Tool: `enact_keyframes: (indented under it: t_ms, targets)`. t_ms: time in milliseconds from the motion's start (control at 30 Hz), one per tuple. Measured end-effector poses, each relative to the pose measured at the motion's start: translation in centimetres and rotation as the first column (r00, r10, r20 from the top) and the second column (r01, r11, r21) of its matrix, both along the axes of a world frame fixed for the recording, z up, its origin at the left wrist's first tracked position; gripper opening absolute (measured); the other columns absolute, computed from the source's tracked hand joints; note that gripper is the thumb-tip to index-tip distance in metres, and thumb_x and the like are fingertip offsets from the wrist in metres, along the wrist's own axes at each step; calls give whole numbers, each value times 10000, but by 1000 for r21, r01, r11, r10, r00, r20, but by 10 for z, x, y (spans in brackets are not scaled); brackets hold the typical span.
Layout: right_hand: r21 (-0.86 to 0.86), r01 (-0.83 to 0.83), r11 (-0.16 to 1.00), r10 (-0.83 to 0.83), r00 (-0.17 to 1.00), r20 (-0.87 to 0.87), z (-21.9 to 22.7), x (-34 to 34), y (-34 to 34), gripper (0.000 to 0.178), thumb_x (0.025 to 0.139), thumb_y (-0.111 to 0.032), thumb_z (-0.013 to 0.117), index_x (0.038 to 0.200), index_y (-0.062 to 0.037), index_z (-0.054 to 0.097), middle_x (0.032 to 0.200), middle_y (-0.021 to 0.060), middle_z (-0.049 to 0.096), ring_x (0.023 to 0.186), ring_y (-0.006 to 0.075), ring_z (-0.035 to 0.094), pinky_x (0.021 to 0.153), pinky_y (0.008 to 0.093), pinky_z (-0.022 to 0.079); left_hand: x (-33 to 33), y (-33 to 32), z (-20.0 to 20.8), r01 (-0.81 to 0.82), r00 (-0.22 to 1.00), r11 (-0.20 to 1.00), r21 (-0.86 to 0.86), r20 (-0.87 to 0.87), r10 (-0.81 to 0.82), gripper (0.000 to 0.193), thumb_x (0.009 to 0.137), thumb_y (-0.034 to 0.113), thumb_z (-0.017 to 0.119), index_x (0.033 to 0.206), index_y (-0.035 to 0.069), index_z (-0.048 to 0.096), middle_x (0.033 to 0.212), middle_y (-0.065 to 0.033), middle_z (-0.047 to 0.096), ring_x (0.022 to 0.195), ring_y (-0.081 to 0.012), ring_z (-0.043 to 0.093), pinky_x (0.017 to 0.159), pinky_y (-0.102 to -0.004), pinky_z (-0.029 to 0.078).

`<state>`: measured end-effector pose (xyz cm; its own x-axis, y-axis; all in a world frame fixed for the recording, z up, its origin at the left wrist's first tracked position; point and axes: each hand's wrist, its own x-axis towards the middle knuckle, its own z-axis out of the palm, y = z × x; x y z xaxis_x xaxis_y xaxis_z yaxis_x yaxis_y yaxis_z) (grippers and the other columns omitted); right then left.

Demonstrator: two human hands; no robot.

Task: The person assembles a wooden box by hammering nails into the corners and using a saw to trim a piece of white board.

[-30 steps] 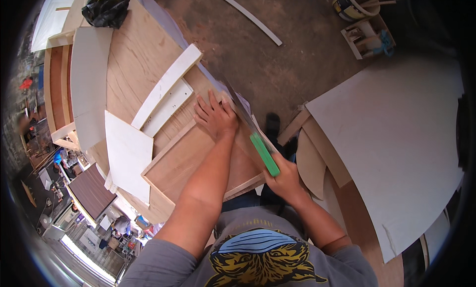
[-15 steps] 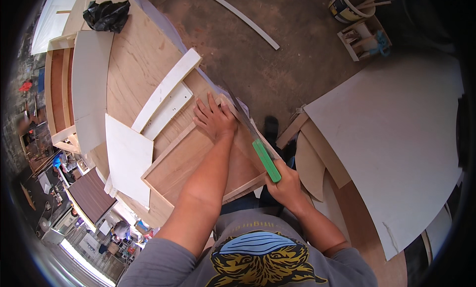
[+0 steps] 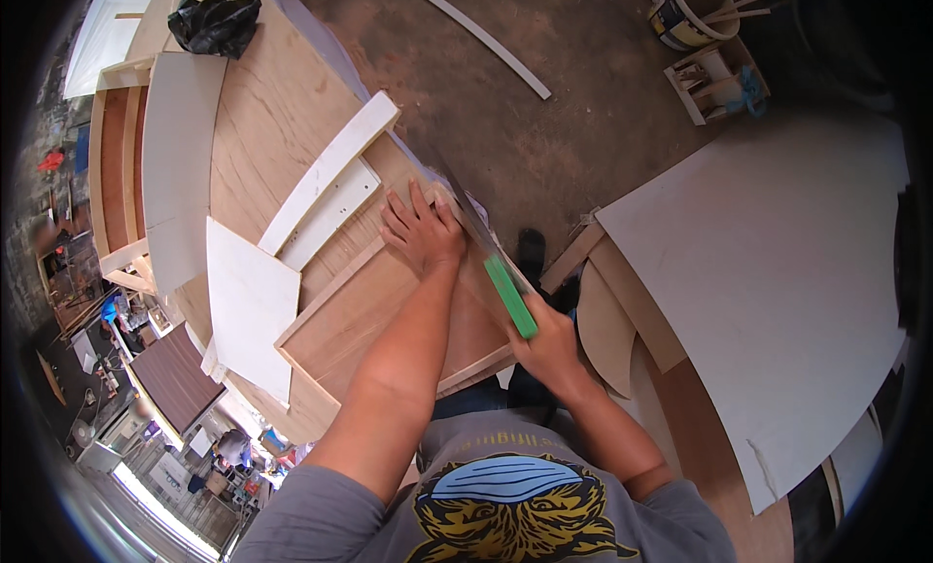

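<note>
My left hand lies with fingers spread on the far corner of a shallow wooden frame with a thin plywood panel. My right hand is wrapped round the green handle of a handsaw. The saw's blade points away from me along the right edge of the frame, close beside my left hand. Motion blurs the blade, and I cannot tell how deep its teeth sit in the wood. Under the frame is a large plywood worktop.
White boards and a white panel lie left of the frame. A black plastic bag sits farther back. At right stands a big pale sheet. A bucket and a wooden tool box are on the floor.
My right hand has pushed the saw forward, away from my body and slightly left. My left hand stays in the same place on the frame.
</note>
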<state>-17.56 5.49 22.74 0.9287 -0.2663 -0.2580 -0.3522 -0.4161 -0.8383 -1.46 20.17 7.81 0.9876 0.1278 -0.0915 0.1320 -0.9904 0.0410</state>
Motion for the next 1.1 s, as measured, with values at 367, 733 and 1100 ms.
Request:
enact_keyframes:
  t_ms: [367, 733, 1100]
  targets:
    - [43, 11, 999, -12, 1000, 21, 17, -24, -3, 289, 792, -107, 780, 1003, -66, 586, 843, 198, 661, 787, 453, 652, 639, 522, 529, -3, 2, 0, 1, 1000, 1000, 22, 14, -1, 635, 1033, 466, 433, 1612, 216, 349, 1681, -194, 231, 1550, -416, 161, 1215, -642, 90]
    - [24, 32, 999, -33, 999, 36, -4, -4, 0, 266, 783, -102, 783, 960, -74, 587, 809, 181, 655, 767, 420, 670, 647, 498, 538, -4, 1, -3, 10, 1000, 999, 39, 19, -11, 635, 1033, 468, 435, 1614, 227, 344, 1680, -197, 235, 1549, -421, 168, 1218, -636, 91]
    - [-23, -8, 1000, 9, 999, 49, -3, 3, -2, 242, 802, -122, 766, 961, -92, 586, 817, 176, 670, 766, 410, 681, 639, 492, 549, 0, -1, -1, 10, 1000, 999, 30, 15, -10, 623, 1044, 458, 427, 1611, 213, 350, 1679, -196, 238, 1535, -424, 193, 1214, -626, 102]
